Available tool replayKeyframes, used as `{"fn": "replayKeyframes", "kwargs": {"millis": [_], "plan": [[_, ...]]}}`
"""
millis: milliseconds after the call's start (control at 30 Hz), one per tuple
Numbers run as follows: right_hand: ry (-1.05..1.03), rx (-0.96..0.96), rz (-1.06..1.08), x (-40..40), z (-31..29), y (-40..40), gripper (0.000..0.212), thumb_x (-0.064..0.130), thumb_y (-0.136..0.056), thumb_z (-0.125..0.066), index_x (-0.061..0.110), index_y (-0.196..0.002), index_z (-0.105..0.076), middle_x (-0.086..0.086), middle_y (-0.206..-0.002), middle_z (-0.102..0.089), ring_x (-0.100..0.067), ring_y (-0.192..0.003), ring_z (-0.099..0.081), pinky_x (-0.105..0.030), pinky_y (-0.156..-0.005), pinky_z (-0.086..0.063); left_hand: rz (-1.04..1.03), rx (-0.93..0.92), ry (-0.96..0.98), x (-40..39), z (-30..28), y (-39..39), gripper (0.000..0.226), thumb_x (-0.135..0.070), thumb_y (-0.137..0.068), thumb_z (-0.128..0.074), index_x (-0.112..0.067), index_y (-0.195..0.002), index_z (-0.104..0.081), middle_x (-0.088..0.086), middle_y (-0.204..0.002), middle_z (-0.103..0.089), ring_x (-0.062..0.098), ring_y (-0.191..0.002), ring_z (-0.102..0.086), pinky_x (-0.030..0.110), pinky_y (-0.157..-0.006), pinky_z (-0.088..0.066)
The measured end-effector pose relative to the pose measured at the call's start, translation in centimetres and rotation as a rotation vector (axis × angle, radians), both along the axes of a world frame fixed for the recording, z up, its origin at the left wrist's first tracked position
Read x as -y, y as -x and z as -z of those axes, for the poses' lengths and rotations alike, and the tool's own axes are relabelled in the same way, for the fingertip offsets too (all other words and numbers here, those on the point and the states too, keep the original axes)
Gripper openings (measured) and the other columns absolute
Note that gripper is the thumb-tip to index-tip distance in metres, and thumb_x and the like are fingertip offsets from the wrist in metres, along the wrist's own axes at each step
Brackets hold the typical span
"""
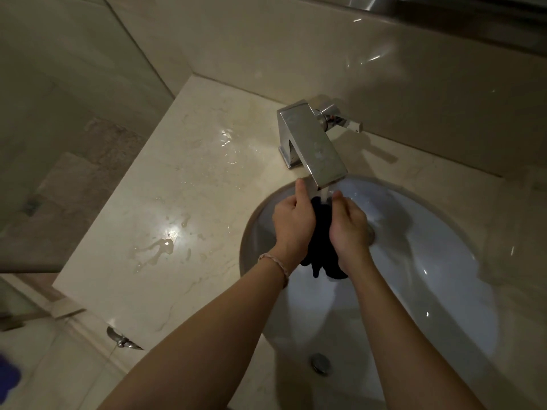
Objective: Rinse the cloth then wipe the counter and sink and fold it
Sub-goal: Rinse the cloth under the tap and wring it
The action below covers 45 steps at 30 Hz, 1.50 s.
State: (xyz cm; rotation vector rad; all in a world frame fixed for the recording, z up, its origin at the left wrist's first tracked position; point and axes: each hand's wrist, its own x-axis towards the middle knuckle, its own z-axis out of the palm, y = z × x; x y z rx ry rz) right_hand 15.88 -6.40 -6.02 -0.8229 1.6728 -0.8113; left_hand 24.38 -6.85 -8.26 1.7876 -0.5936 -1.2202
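Note:
A dark cloth (321, 235) hangs bunched between both hands over the white sink basin (429, 270). My left hand (291, 224) grips its left side and my right hand (349, 226) grips its right side. Water runs from the spout of the chrome faucet (316, 143) onto the top of the cloth. The cloth's lower end dangles below my wrists. The beige marble counter (183, 202) to the left of the sink carries puddles and drops of water (161, 247).
The faucet lever (340, 119) sticks out to the right near the back wall. A glass shower partition (74, 128) borders the counter's left edge. The sink's overflow hole (321, 363) lies at the near rim. A mirror edge runs along the top right.

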Motion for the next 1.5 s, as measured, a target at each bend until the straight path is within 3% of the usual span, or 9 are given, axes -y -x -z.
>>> {"fn": "replayKeyframes", "kwargs": {"millis": [200, 333, 433, 600, 800, 967, 1133, 1400, 1500], "plan": [[0.069, 0.078, 0.294, -1.0, -1.2, 0.2, 0.037, 0.038, -0.100, -0.058, 0.011, -0.075, -0.062, 0.000, -0.075, -0.066, 0.000, -0.063, -0.064, -0.021, -0.059, -0.054, 0.087, 0.314, -0.037, -0.3, 1.1, -1.0, 0.065, -0.056, -0.101, -0.047, -0.017, -0.049, -0.037, -0.007, -0.045, -0.037, 0.014, -0.047, -0.038, 0.031, -0.053, -0.035], [-0.105, 0.413, 0.570, -0.6, -2.1, -0.2, 0.026, 0.046, -0.094, -0.063, 0.021, -0.099, -0.068, -0.008, -0.101, -0.072, -0.029, -0.088, -0.072, -0.047, -0.074, -0.062, 0.211, 0.027, -0.163, -0.3, 0.9, -0.6, 0.069, -0.060, -0.102, -0.041, -0.004, -0.069, -0.062, 0.012, -0.066, -0.064, 0.025, -0.063, -0.062, 0.037, -0.063, -0.052], [-0.049, 0.384, 0.478, -0.8, -1.6, -1.0, 0.024, 0.043, -0.100, -0.052, 0.024, -0.106, -0.065, -0.007, -0.101, -0.070, -0.028, -0.091, -0.071, -0.039, -0.072, -0.060, 0.110, -0.144, -0.163, -0.6, 0.5, 0.0, 0.066, -0.053, -0.103, -0.045, 0.006, -0.096, -0.072, 0.016, -0.082, -0.073, 0.025, -0.072, -0.068, 0.037, -0.069, -0.057], [0.006, 0.121, 0.220, -2.5, 0.4, -2.2, 0.038, 0.044, -0.105, -0.041, 0.043, -0.076, -0.064, 0.004, -0.092, -0.069, -0.023, -0.093, -0.068, -0.047, -0.088, -0.057, 0.010, 0.047, -0.034, 1.2, -0.2, 0.9, 0.051, -0.028, -0.103, -0.050, -0.013, -0.055, -0.047, 0.005, -0.056, -0.049, 0.016, -0.056, -0.044, 0.033, -0.056, -0.038], [0.231, -0.090, 0.234, -2.8, 0.6, -2.6, 0.037, 0.041, -0.100, -0.049, 0.018, -0.072, -0.056, -0.002, -0.068, -0.063, -0.025, -0.068, -0.063, -0.044, -0.064, -0.054, 0.015, 0.140, 0.000, 2.9, -0.5, 0.1, 0.046, -0.020, -0.100, -0.057, -0.011, -0.056, -0.049, -0.001, -0.052, -0.047, 0.003, -0.044, -0.034, 0.024, -0.049, -0.036], [0.144, -0.367, 0.160, 0.2, 0.6, -1.8, 0.042, 0.031, -0.105, -0.044, 0.009, -0.071, -0.057, 0.006, -0.060, -0.050, -0.011, -0.057, -0.047, -0.030, -0.053, -0.028, 0.187, -0.106, -0.086, 1.9, -1.0, 0.7, 0.017, -0.020, -0.102, -0.056, -0.011, -0.091, -0.065, 0.002, -0.078, -0.066, 0.006, -0.066, -0.063, 0.028, -0.067, -0.057], [-0.069, -0.171, -0.116, 2.9, 1.4, 0.3, 0.031, 0.027, -0.096, -0.052, 0.008, -0.078, -0.067, -0.009, -0.078, -0.069, -0.030, -0.078, -0.064, -0.027, -0.060, -0.041, -0.031, -0.293, -0.151, 0.6, -0.8, 0.7, 0.037, -0.032, -0.101, -0.057, -0.009, -0.074, -0.069, 0.006, -0.072, -0.070, 0.018, -0.071, -0.066, 0.034, -0.070, -0.055], [-0.065, 0.177, -0.017, -0.1, -0.6, -1.5, 0.034, 0.029, -0.100, -0.053, 0.015, -0.075, -0.071, 0.000, -0.071, -0.073, -0.016, -0.070, -0.071, -0.034, -0.066, -0.058, 0.059, -0.024, -0.090, 2.2, -0.7, -1.4, 0.040, -0.027, -0.103, -0.048, -0.009, -0.070, -0.065, 0.009, -0.075, -0.069, 0.016, -0.067, -0.060, 0.028, -0.063, -0.050], [-0.015, 0.017, 0.019, 0.9, 0.0, -1.6, 0.035, 0.025, -0.098, -0.052, 0.014, -0.066, -0.063, -0.006, -0.071, -0.069, -0.025, -0.071, -0.066, -0.036, -0.066, -0.053, 0.033, -0.113, -0.122, 1.5, -1.2, -0.7, 0.039, -0.017, -0.101, -0.048, -0.010, -0.065, -0.061, 0.003, -0.066, -0.065, 0.010, -0.060, -0.058, 0.025, -0.056, -0.046]]}}
